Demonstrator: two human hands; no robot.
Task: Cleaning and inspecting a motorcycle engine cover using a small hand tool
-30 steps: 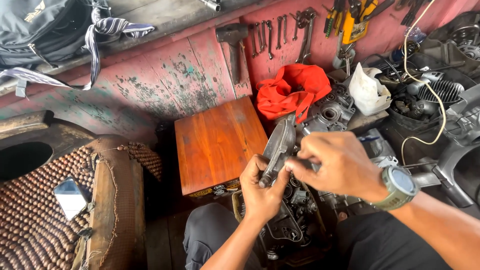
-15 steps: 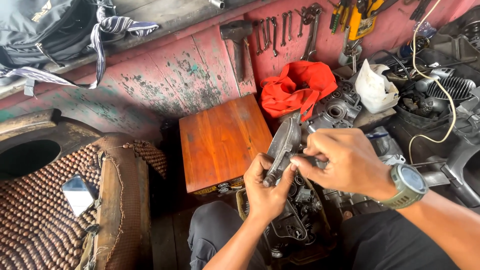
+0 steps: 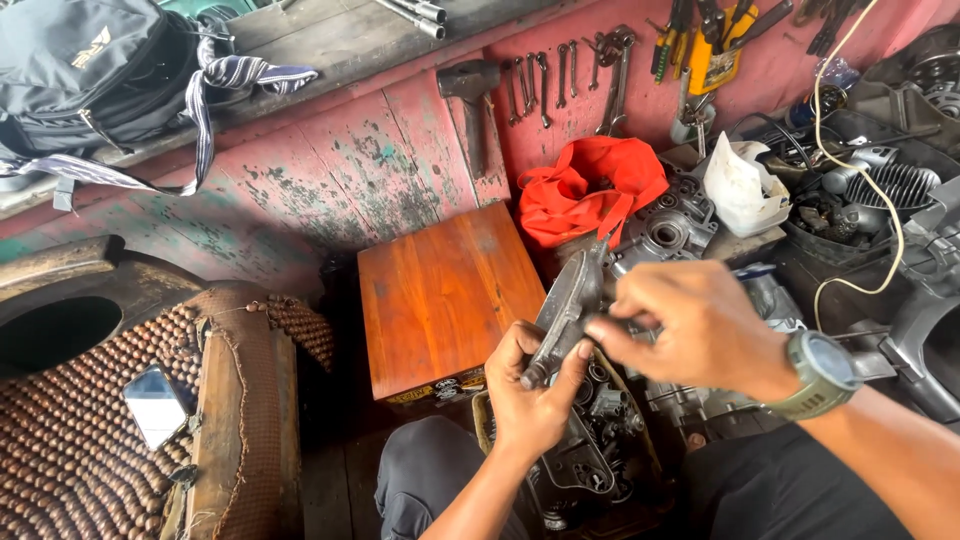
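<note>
Holding a curved grey metal engine cover [image 3: 566,308] in both hands above a dark engine block [image 3: 590,450].

The left hand [image 3: 530,395] grips its lower end, fingers clamped; the right hand [image 3: 690,325], fingers pinched together, holds its middle, beside a reddish-brown wooden box [image 3: 445,295] and a crumpled red cloth [image 3: 590,190].

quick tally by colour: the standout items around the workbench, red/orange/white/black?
Red cloth: 1
Orange-brown wooden box: 1
White plastic bag: 1
Black backpack: 1
Total: 4
Apart from these, left hand and right hand grip a grey metal part.
</note>
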